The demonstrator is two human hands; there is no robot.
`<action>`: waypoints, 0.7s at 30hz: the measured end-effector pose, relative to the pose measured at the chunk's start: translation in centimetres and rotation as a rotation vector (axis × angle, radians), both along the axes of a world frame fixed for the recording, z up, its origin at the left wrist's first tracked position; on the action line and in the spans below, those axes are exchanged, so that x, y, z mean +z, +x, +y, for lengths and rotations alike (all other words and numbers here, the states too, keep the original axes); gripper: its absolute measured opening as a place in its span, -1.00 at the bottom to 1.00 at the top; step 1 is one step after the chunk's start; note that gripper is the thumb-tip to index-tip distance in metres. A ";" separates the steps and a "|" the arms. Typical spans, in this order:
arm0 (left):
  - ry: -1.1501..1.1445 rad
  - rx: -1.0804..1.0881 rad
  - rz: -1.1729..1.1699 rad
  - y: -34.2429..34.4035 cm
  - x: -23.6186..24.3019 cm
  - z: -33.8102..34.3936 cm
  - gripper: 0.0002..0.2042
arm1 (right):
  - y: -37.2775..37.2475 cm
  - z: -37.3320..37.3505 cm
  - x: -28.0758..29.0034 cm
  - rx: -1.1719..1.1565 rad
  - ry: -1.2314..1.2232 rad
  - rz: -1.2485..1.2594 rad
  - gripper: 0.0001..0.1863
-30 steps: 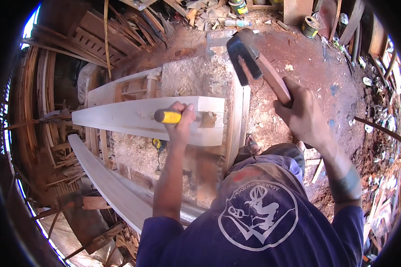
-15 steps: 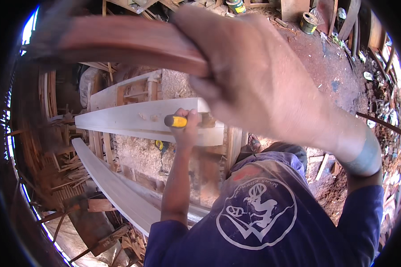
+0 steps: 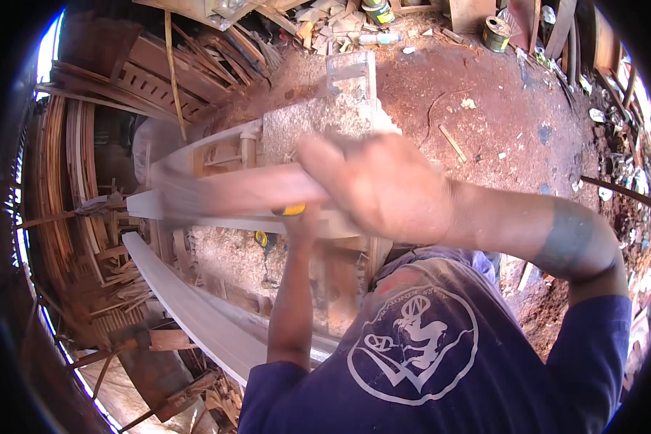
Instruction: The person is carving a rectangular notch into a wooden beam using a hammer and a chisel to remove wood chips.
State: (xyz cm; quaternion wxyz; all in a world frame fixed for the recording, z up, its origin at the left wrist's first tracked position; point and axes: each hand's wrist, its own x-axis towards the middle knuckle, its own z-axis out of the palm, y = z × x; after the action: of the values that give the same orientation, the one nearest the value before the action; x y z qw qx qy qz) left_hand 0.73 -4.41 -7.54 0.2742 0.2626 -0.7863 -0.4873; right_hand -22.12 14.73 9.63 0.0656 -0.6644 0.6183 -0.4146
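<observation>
My right hand [image 3: 390, 184] is closed around the reddish-brown wooden handle [image 3: 260, 189] of a hammer, whose dark head [image 3: 177, 192] is smeared by motion at the left. Below it my left hand [image 3: 304, 219] grips a chisel, of which only a bit of the yellow and black handle [image 3: 293, 210] shows. The chisel's blade is out of sight. A thick pale wooden beam [image 3: 143, 205] lies under both hands, largely covered by the hammer and my right hand. Whether the hammer touches the chisel I cannot tell.
A second long pale board [image 3: 188, 307] slants along the near left. Wood shavings cover the workbench [image 3: 289, 126], where a small yellow and black object [image 3: 261, 239] lies. Stacked planks [image 3: 58, 152] stand at the left; cans [image 3: 496, 33] sit on the far floor.
My right hand has swung the hammer down toward the beam and my left hand. The left hand stays around the chisel in nearly the same place.
</observation>
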 end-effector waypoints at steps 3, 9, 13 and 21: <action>-0.253 0.023 -0.123 -1.2 1.3 1.7 -0.83 | 0.3 1.1 -4.1 0.065 0.519 0.078 -0.69; 0.064 0.166 -0.122 -0.3 2.0 3.8 -0.87 | -3.2 4.3 -4.2 -0.277 0.461 -0.318 -0.75; 0.064 0.055 0.195 -1.4 2.3 3.9 -0.80 | -4.0 8.6 -6.3 -0.458 0.375 -0.518 -0.81; 0.035 0.216 -0.330 -10.3 1.4 3.7 -0.73 | -4.1 11.1 -8.2 -0.632 0.467 -0.526 -0.82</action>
State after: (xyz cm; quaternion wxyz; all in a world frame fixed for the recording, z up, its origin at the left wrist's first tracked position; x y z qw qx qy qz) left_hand -9.57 -0.70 -6.17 0.1876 0.4265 -0.7794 -0.4189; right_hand -26.18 25.82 1.39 0.2382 -0.2835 0.8294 -0.4182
